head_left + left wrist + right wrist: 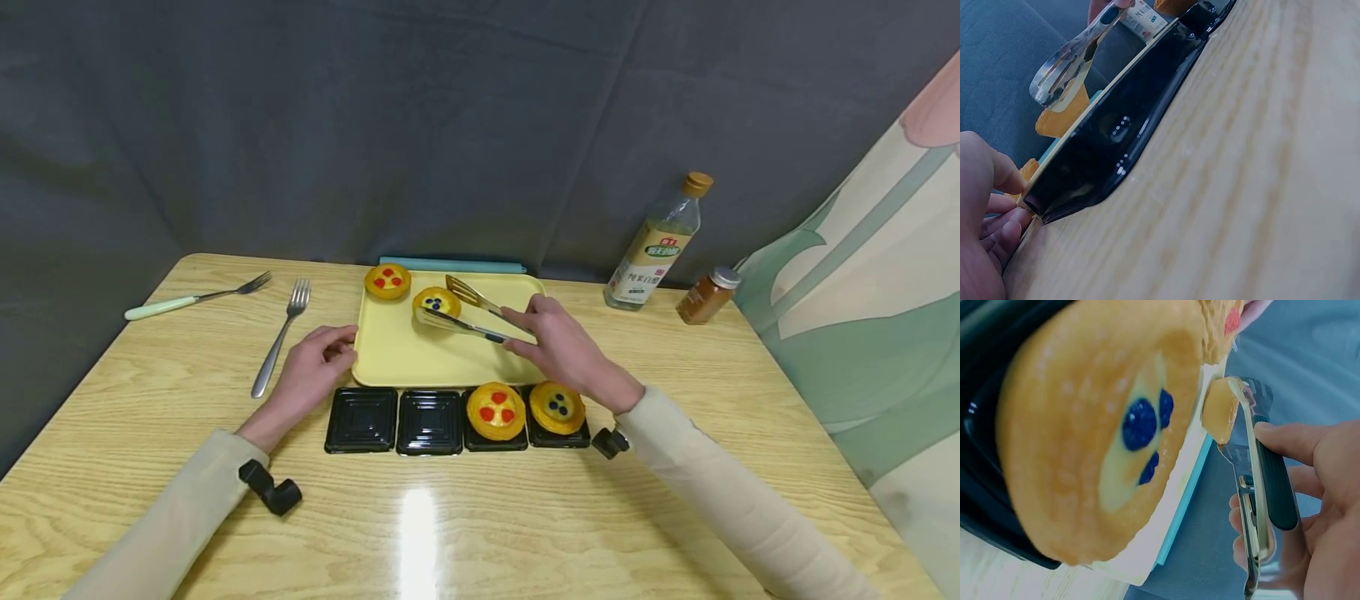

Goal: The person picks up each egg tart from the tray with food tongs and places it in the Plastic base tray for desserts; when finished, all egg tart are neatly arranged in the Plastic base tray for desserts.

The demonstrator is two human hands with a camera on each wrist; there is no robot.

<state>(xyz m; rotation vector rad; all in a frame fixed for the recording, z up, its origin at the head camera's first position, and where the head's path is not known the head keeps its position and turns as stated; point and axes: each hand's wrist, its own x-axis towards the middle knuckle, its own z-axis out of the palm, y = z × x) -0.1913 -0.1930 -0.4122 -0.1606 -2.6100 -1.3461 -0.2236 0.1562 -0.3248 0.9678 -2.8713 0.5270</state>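
My right hand [562, 342] holds metal tongs [471, 328] by their dark grips, thumb on one side and fingers on the other. The tong tips stand on either side of an egg tart with blueberries [437, 298], over the yellow tray [397, 354]; in the right wrist view they lie against the tart's side [1217, 412]. At the tray's left edge my left hand [318, 362] pinches the rim, its fingers [1007, 175] bent around it in the left wrist view. An egg tart with red fruit [387, 283] sits in the tray's back left corner.
In front of the tray stand two bare black square holders [362, 421], then two bearing a red-fruit tart [496, 412] and a blueberry tart [557, 408]. Two forks [279, 346] lie left. A vinegar bottle [652, 250] and a spice jar [707, 297] stand back right.
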